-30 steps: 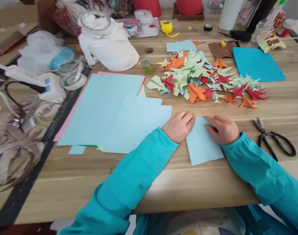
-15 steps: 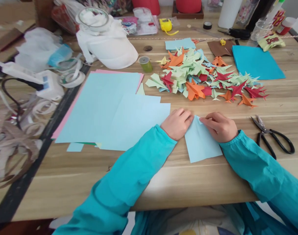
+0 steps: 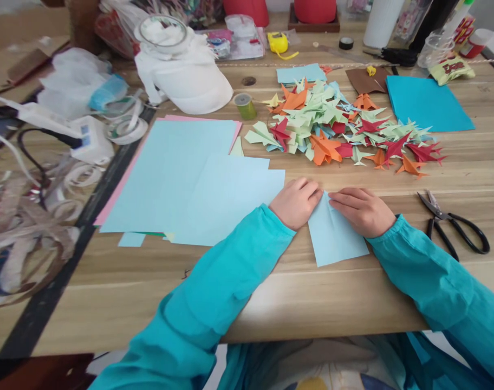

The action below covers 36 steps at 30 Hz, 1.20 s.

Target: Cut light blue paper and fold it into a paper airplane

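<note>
A small light blue sheet of paper lies on the table in front of me, with a crease running down from its top edge. My left hand grips its upper left edge with the fingers curled. At the top right, the fingers of my right hand are pressed together over the paper, near a folded bit. The fingertips of both hands are close to each other, and they hide part of the top edge. Beyond them is a heap of folded paper planes in green, orange, red and blue.
Scissors with black handles lie at the right. Large blue sheets are stacked on the left. Farther back are a green spool, a turquoise pad and a yellow tape measure. Cords and ribbons clutter the far left.
My right hand's fingers have flattened from a pinch at the paper's top corner, pressing the small fold down. My left hand stays at the edge. The view has shifted slightly.
</note>
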### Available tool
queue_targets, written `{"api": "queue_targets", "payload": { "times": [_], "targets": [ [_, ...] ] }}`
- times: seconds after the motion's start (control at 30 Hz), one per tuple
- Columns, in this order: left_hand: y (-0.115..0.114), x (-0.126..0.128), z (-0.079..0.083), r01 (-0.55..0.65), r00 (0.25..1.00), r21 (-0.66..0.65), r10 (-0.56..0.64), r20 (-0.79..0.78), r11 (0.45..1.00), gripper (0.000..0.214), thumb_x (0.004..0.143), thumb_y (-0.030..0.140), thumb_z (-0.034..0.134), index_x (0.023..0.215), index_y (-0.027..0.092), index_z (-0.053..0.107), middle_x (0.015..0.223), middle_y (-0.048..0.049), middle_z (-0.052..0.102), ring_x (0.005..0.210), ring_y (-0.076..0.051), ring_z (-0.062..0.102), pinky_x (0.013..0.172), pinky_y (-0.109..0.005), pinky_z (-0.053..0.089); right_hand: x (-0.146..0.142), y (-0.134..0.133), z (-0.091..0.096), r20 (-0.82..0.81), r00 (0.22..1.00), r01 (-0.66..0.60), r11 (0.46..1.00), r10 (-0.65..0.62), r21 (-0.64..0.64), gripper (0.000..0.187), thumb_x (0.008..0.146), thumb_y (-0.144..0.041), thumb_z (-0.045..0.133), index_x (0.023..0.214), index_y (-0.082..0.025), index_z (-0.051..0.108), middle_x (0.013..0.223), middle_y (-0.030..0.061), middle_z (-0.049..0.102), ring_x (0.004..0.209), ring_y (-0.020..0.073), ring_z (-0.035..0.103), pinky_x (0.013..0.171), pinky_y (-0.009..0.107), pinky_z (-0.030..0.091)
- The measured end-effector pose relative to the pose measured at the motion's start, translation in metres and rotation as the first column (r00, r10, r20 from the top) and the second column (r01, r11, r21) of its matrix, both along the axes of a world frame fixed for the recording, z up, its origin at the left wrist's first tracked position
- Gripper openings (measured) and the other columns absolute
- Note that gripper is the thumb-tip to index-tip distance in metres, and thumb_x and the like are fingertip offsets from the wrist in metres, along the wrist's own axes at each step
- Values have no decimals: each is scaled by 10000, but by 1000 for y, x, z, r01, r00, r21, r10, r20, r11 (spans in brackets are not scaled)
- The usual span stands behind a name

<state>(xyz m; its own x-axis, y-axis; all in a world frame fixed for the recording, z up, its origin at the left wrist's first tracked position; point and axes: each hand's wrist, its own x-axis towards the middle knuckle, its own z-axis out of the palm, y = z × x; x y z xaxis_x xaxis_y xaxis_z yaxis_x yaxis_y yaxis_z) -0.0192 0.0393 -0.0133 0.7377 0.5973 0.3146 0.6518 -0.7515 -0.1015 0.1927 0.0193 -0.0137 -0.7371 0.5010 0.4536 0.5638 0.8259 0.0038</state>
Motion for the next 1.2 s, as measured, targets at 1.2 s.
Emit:
{"api": "queue_targets", "payload": {
  "times": [1.2],
  "targets": [
    [-1, -2, -4, 6, 994, -30, -2, 107, 1000, 324, 922, 198, 323, 1106, 129, 580, 950, -113, 596, 848, -197, 493, 742, -357, 430, -7, -7, 8, 47, 997, 58, 995, -54, -78, 309, 835, -88, 423, 1029, -150, 656, 1135, 81, 647, 998, 226, 551, 774, 379, 458]
  ]
}}
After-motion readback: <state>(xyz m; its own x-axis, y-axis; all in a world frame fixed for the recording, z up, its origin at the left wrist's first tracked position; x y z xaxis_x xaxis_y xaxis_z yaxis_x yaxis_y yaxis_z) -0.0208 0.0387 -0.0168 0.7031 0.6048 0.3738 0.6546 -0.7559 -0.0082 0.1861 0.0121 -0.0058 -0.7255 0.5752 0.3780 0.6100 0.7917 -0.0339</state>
